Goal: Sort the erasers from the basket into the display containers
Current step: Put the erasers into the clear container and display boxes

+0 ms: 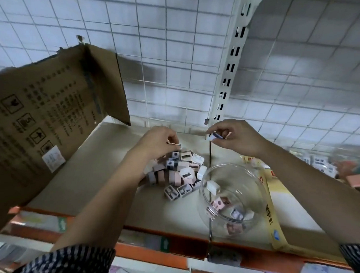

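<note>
left fingers (pixel 171 137) and right fingers (pixel 221 128) pinch erasers (pixel 215 136) (curled)

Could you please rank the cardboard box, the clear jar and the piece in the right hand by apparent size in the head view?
1. cardboard box
2. clear jar
3. piece pinched by the right hand
Clearly distinct.

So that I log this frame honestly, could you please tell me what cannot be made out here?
Head view only.
Cardboard box print: blurred, unreadable.
Pile of erasers: left part hidden behind the left forearm.
White piece pinched by the left hand: mostly covered by that hand.
Eraser in the right hand: too small for detail.
Packs at the right edge: blurred, cut off.
</note>
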Motion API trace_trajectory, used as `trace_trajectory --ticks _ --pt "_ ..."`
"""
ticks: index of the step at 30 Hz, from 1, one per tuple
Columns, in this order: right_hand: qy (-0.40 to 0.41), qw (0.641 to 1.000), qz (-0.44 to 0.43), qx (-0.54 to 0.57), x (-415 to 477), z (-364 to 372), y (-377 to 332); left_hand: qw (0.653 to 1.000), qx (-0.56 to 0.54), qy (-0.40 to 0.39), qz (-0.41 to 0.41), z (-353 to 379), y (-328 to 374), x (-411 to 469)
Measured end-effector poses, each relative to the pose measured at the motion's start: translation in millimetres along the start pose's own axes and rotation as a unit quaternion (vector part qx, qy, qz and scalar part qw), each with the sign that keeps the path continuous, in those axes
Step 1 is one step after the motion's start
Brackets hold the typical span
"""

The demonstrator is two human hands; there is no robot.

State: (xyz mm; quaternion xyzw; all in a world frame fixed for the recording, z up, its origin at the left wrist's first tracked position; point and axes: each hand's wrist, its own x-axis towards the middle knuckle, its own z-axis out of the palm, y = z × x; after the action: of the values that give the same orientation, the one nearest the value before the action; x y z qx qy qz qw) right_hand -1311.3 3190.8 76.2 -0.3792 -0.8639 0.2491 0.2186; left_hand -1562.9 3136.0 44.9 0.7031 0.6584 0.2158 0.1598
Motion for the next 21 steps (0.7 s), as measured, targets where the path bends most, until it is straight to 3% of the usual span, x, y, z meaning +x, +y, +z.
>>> trace_trajectory --ticks 8,13,17,21 --pt "0.049 0.980 0.060 0.185 -54.1 -28.4 -20.8 1.000 0.028 -0.006 0.009 5.6 3.3 14.7" --pt "0.070 0.957 0.047 0.277 -77.7 -35.0 -27.7 0.998 0.055 0.015 0.000 11.9 6.1 17.8" --pt "0.063 0.939 0.018 0.338 -92.0 -33.6 -37.9 0.998 0.017 0.040 -0.034 10.6 4.1 20.5" --pt "0.062 0.929 -0.013 0.364 -105.5 -30.6 -41.8 0.993 -0.030 0.117 0.003 0.8 16.7 9.9"
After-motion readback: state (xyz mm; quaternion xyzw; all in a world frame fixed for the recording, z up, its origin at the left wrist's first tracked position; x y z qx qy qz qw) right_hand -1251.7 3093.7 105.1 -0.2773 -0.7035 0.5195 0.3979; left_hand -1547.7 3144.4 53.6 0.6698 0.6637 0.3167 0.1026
